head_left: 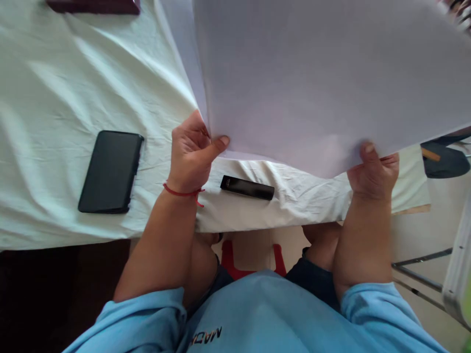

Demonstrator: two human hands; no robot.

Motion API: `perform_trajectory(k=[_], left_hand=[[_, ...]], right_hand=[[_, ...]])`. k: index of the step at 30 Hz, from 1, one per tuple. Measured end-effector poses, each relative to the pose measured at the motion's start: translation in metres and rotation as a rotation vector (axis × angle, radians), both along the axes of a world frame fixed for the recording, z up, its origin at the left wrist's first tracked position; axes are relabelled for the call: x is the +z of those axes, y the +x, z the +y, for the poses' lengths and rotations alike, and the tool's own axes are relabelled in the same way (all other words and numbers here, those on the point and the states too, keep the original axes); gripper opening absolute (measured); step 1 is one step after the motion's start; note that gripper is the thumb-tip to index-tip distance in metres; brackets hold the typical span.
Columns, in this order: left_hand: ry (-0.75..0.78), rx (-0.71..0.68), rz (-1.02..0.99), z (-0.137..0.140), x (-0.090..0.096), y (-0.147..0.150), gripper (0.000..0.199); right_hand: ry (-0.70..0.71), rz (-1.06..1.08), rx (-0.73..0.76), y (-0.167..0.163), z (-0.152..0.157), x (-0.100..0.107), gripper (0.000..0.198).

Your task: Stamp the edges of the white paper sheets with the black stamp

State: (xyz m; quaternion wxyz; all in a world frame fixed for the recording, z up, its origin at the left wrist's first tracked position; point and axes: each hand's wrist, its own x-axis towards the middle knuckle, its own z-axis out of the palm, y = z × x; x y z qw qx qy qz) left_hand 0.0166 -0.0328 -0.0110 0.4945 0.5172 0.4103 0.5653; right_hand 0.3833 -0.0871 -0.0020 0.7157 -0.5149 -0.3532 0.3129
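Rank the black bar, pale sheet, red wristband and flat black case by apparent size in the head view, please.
1. Pale sheet
2. Flat black case
3. Black bar
4. Red wristband

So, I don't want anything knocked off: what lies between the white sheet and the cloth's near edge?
In the head view, a slim black object lies on the pale cloth between the white sheet and that edge.

A flat black device (109, 172) and slim black object (248, 188) lie on pale cloth (55, 113).
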Motion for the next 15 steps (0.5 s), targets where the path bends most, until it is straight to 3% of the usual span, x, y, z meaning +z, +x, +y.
perform_trajectory(k=[7,12,15], left_hand=[[-0.065,-0.064,-0.104,0.004,-0.007,0.011,0.044],[-0.079,0.069,-0.17,0.01,-0.013,0.015,0.037],[-0.11,0.09,-0.169,0.01,-0.01,0.015,0.025]], right_hand=[[-0.092,-0.063,0.07,0.005,0.0,-0.008,0.076],[-0.023,-0.065,-0.035,0.001,0.002,-0.009,0.07],[-0.02,-0.114,-0.009,0.003,-0.003,-0.009,0.071]])
